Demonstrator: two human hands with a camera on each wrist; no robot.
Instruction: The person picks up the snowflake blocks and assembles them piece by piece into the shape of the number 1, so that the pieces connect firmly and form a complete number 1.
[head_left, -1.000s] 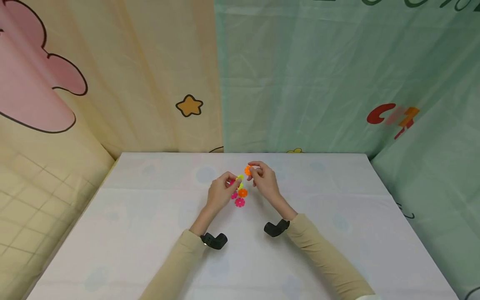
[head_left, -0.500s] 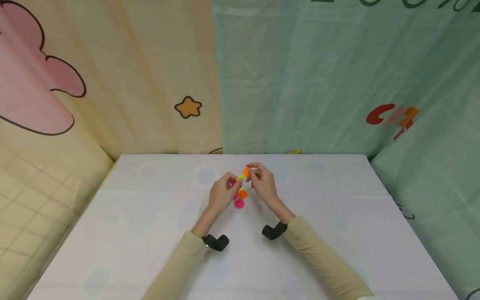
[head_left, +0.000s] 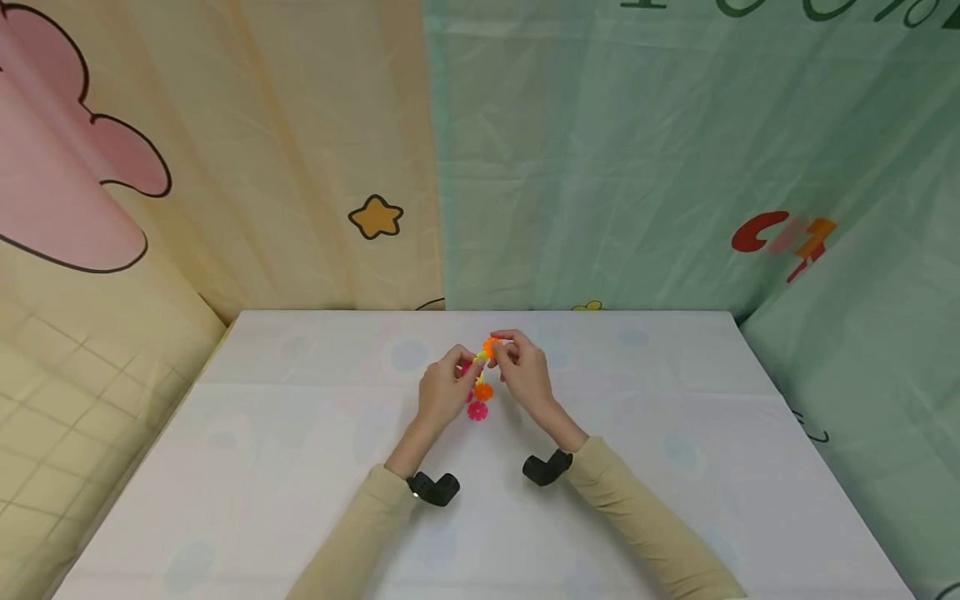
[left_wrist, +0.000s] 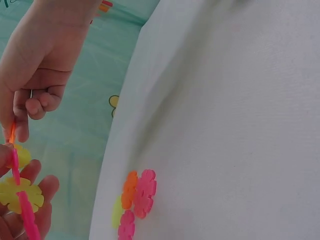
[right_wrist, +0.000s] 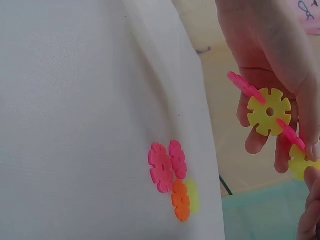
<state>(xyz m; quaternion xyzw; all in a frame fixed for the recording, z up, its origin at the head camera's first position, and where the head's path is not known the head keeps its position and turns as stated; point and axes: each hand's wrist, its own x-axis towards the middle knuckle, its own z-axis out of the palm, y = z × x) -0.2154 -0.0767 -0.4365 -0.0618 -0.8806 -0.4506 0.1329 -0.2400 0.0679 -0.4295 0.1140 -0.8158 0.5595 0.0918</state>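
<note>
My left hand (head_left: pixel 442 387) pinches a short chain of notched plastic flower discs. In the right wrist view the chain runs from a pink disc (right_wrist: pixel 246 88) through a yellow disc (right_wrist: pixel 270 112) and a second pink disc (right_wrist: pixel 291 135) to another yellow disc (right_wrist: pixel 299 164) at the fingertips. My right hand (head_left: pixel 527 375) pinches an orange disc (head_left: pixel 491 343) between thumb and index finger. Its edge is right at the chain's end yellow disc, which fingers partly cover. Both hands are raised over the far part of the table.
On the white table (head_left: pixel 637 517), below the hands, lie several loose discs: a pink one (right_wrist: pixel 161 167), a smaller-looking pink one (right_wrist: pixel 178 159), an orange one (right_wrist: pixel 181 201) and a yellow one (right_wrist: pixel 193 196). Behind the table's far edge hangs a printed curtain (head_left: pixel 585 167).
My right hand has moved slightly left, bringing the orange disc from apart to right against the chain's yellow end. My left hand keeps its hold, nearly still.
</note>
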